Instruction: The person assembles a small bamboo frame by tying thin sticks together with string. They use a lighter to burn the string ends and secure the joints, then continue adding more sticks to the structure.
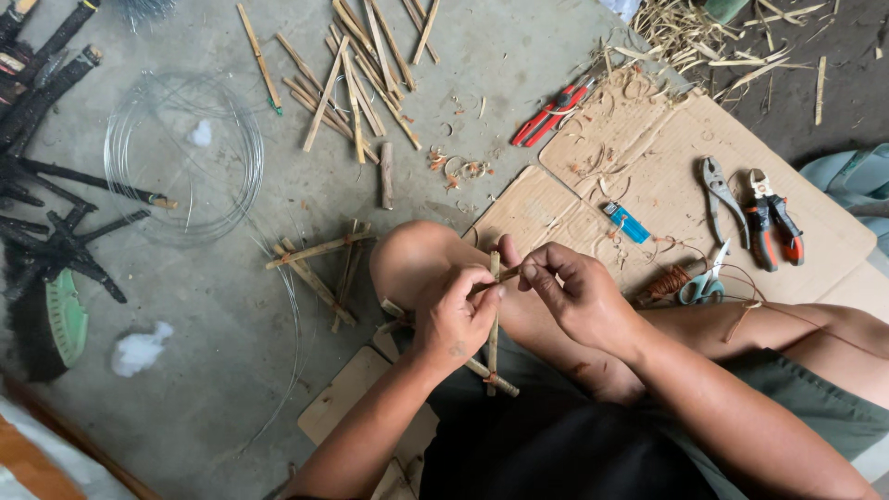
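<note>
Bamboo, split into thin sticks, makes up the small frame (493,324) held over the person's bent knee; its long upright stick runs nearly vertically in the view, top end pointing away from the body. The left hand (454,319) is closed around the crossing, and the right hand (579,296) pinches a short cross stick there. A loosened pinch could let that joint skew or slip. Pliers (773,227) and scissors (704,282) lie on cardboard (648,176) nearby.

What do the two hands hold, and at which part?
Both hands pinch a small bamboo stick frame near its top end, where a short cross stick meets the upright one.
</note>
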